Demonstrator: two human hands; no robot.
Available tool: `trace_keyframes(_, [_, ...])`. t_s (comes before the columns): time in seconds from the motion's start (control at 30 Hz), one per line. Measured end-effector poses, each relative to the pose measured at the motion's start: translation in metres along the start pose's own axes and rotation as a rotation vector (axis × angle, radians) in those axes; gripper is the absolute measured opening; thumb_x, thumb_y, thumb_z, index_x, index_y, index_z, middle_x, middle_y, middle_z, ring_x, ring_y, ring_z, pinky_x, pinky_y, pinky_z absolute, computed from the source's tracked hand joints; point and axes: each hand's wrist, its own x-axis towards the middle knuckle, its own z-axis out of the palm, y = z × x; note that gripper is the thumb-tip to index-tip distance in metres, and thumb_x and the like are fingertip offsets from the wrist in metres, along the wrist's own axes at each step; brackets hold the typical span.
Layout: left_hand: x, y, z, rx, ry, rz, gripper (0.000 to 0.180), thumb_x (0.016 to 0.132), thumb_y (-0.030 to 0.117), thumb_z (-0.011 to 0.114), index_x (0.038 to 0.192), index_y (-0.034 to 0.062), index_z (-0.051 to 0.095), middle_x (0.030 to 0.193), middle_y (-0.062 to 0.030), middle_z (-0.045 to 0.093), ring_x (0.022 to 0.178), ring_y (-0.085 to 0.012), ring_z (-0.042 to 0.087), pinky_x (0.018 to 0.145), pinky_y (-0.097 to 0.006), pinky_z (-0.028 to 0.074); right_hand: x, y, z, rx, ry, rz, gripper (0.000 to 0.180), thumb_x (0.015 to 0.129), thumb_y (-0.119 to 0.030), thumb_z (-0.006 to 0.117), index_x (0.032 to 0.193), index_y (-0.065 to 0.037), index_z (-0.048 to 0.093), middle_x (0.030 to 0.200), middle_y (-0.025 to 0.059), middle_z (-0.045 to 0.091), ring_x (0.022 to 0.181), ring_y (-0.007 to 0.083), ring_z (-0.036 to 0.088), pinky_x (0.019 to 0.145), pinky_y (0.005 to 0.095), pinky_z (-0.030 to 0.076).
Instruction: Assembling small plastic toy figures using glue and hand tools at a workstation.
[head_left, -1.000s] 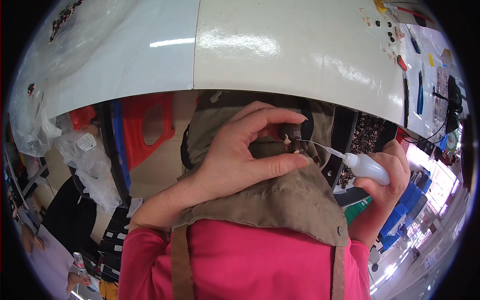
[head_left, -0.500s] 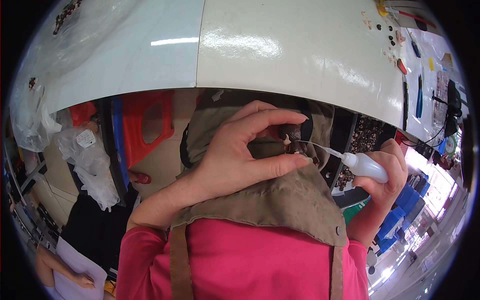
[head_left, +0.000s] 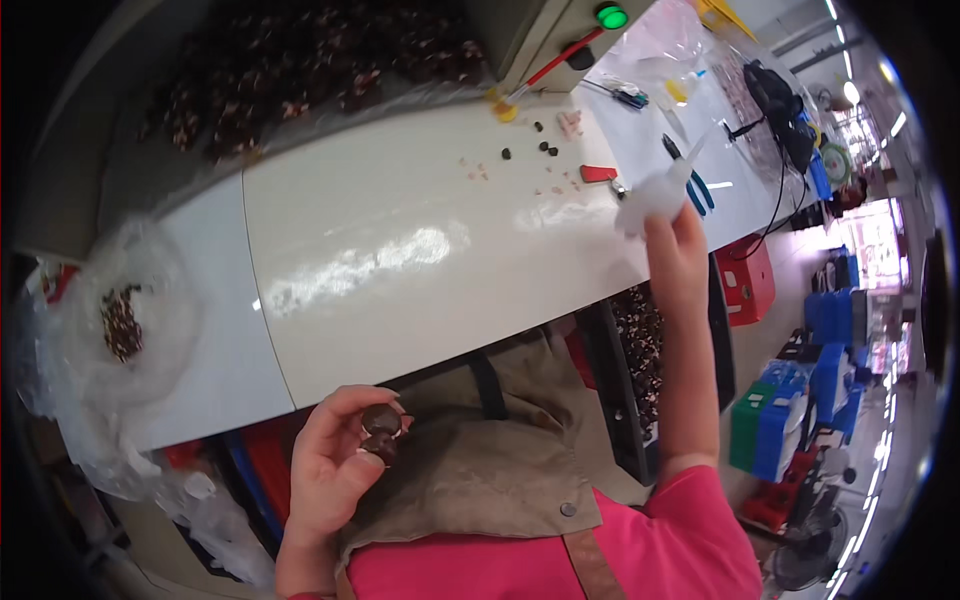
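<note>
My left hand (head_left: pixel 330 470) is closed round a small dark brown rounded piece (head_left: pixel 381 425) with pale bits at its edge, pinched between thumb and fingers just off the table's near edge. What exactly the piece is, I cannot make out. Stretched out over the right side of the white table (head_left: pixel 400 330), my right hand (head_left: pixel 677 255) grips a white squeeze bottle (head_left: pixel 652 203) with a thin nozzle, slightly blurred. Close beyond the bottle are a red-handled tool (head_left: pixel 598 174) and blue-handled pliers (head_left: pixel 698 192).
Dark pieces (head_left: pixel 330 70) are heaped at the back. A plastic bag (head_left: pixel 165 290) with small dark bits lies at left. Small dark and pink bits (head_left: pixel 506 154) dot the tabletop. A black tray (head_left: pixel 640 385) of small parts stands below the table, near a red stool (head_left: pixel 745 285).
My right hand has carried the bottle away from the brown piece, out over the table's right side. The left hand still holds the piece. The view has shifted toward the table.
</note>
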Motion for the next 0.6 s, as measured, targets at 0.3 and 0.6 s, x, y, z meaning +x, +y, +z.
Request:
trace_keyframes(0.3, [0.055,-0.004,-0.001,-0.022,-0.064,-0.11,0.05,0.091,0.034,0.046,0.124,-0.0034,0.041,0.108,-0.0126,0.054,0.097,-0.0198,0.055,0.09,-0.035,0.044,0.11,0.079,-0.016,-0.27,-0.014,-0.101,0.032,0.084,-0.023,0.063,0.107,-0.003,0.055,0.095,0.0034,0.06,0.085,0.0095,0.054,0.076,0.0241,0.042])
trace_keyframes(0.6, [0.094,-0.003,-0.041,-0.034,-0.04,-0.131,0.052,0.094,0.037,0.041,0.127,-0.0032,0.038,0.11,-0.0145,0.054,0.099,-0.0222,0.056,0.09,-0.035,0.046,0.033,0.024,0.047,-0.383,0.145,-0.366,0.044,0.079,-0.022,0.066,0.117,-0.004,0.051,0.114,0.0079,0.056,0.106,0.019,0.052,0.087,0.0328,0.041])
